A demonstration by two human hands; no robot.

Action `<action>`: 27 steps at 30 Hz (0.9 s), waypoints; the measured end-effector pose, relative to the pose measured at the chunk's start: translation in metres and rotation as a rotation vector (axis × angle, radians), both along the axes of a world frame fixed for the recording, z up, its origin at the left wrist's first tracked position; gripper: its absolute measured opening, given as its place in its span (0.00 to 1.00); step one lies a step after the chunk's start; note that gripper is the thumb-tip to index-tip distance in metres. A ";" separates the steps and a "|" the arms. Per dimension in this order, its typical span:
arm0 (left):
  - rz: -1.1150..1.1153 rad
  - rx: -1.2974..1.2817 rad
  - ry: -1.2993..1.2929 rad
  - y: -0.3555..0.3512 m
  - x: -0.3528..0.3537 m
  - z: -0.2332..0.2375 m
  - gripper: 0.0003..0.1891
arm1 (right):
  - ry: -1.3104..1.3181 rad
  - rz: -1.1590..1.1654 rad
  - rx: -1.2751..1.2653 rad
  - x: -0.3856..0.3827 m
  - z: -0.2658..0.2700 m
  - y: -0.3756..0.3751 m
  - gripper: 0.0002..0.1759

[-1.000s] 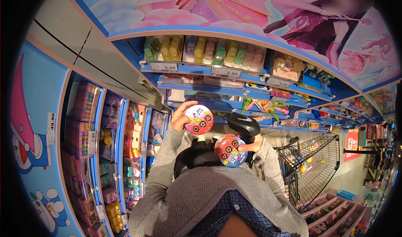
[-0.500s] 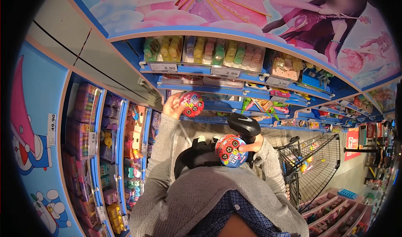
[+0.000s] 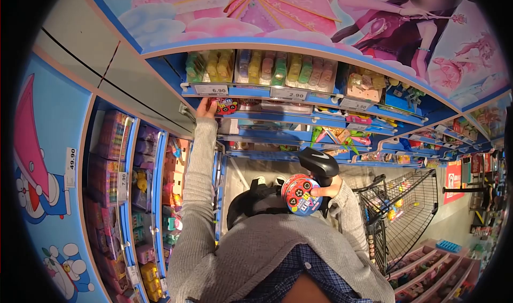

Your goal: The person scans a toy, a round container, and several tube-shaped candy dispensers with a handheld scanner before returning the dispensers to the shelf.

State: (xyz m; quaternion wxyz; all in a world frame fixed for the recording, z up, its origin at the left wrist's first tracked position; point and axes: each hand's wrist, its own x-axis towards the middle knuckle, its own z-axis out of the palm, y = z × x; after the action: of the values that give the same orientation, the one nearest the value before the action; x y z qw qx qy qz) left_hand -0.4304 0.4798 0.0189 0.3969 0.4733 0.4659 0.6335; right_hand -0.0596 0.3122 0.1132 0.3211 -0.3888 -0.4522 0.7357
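My left hand (image 3: 205, 108) reaches up to the second shelf from the top and holds a round red toy disc (image 3: 226, 106) at the shelf's edge, just under the 6.90 price tag (image 3: 211, 89). My right hand (image 3: 327, 187) is low near my chest, gripping a second round disc (image 3: 301, 195) with red, black and blue print, together with a black handheld scanner (image 3: 318, 162) that sticks up behind it. Both arms wear grey knit sleeves.
Blue curved shelves (image 3: 299, 95) carry packs of colourful small toys and price tags. Boxed toys fill the shelves at the left (image 3: 140, 185). A black wire shopping cart (image 3: 403, 206) stands at the right. A black bag (image 3: 251, 201) hangs below my hands.
My left hand rose from chest height up to the shelf, carrying its disc with it. The right hand with the other disc and the scanner stayed nearly still.
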 end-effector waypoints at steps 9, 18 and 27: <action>0.122 -0.101 0.127 0.019 0.002 0.014 0.12 | -0.025 0.023 0.030 0.004 -0.004 -0.002 0.35; 0.121 -0.072 0.416 0.033 -0.014 -0.003 0.10 | -0.042 0.016 0.004 0.003 -0.002 -0.003 0.34; 0.301 0.163 1.100 0.008 -0.005 0.008 0.10 | -0.012 0.018 0.043 0.001 -0.004 -0.001 0.36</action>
State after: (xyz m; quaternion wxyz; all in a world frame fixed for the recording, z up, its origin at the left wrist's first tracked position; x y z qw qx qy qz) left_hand -0.4352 0.4875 0.0272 -0.0362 0.6907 0.6158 0.3774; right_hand -0.0589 0.3111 0.1088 0.3200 -0.3824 -0.4732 0.7262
